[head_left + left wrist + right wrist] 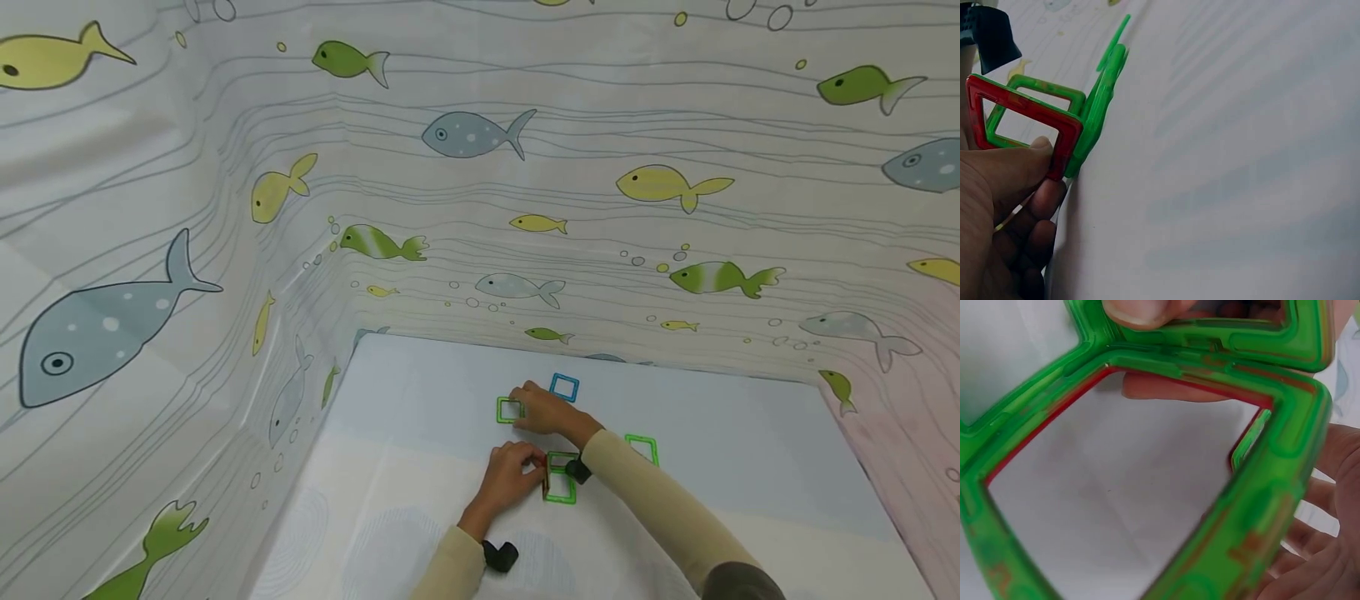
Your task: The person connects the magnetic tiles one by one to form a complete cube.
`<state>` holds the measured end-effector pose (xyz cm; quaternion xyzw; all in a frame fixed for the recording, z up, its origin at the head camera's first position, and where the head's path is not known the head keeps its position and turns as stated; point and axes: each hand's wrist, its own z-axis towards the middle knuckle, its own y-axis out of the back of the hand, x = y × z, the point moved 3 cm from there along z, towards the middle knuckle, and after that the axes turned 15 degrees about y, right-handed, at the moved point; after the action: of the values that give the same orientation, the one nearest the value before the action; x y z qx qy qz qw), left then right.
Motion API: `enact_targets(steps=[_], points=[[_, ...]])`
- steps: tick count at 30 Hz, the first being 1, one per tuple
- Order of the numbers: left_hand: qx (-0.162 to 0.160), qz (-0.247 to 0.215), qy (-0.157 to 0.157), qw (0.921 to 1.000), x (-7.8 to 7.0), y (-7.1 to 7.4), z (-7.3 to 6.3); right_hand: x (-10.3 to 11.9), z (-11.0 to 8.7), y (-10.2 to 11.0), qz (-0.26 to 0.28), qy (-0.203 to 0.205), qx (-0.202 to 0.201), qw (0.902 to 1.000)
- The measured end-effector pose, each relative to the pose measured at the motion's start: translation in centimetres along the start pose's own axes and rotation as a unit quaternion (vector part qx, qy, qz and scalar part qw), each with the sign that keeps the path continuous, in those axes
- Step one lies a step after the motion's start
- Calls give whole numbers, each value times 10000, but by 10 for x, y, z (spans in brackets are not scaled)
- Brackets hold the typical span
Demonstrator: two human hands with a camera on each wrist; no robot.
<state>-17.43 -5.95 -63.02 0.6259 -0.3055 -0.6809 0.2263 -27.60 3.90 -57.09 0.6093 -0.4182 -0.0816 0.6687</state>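
Observation:
My left hand (512, 477) pinches a red square magnetic tile (1069, 134) between thumb and fingers. The red tile stands on edge against joined green square tiles (573, 490); one green tile (1094, 122) rises beside it in the left wrist view. Farther forward, my right hand (551, 412) grips the right side of a single green square tile (500, 410) between thumb and fingers. The joined green tiles (1285, 506) fill the right wrist view close up, with red edging behind the opening; the right hand's own grasp is not shown there.
A blue square tile (553, 384) lies just behind the right hand. Another green tile (641, 437) sits to the right, partly hidden by the right sleeve (652, 492). The white table (390, 392) meets fish-patterned sheeting (450, 217) at its back and left side.

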Motion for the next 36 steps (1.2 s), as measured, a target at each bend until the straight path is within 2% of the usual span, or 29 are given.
enact_targets(steps=[9, 13, 19, 26, 36], points=[[76, -43, 59, 9999, 2, -1, -3, 1, 5, -7, -97, -57, 90, 9999], [62, -7, 69, 10000, 2, 1, -4, 4, 6, -9, -103, 5, -34, 9999], [1, 26, -61, 10000, 1, 3, -7, 6, 8, -9, -308, -50, 43, 9995], [103, 43, 22, 9999, 3, 0, -7, 5, 11, -13, -568, -64, 75, 9983], [62, 46, 56, 10000, 2, 2, -9, 8, 11, -11, -503, -214, 143, 9984]])
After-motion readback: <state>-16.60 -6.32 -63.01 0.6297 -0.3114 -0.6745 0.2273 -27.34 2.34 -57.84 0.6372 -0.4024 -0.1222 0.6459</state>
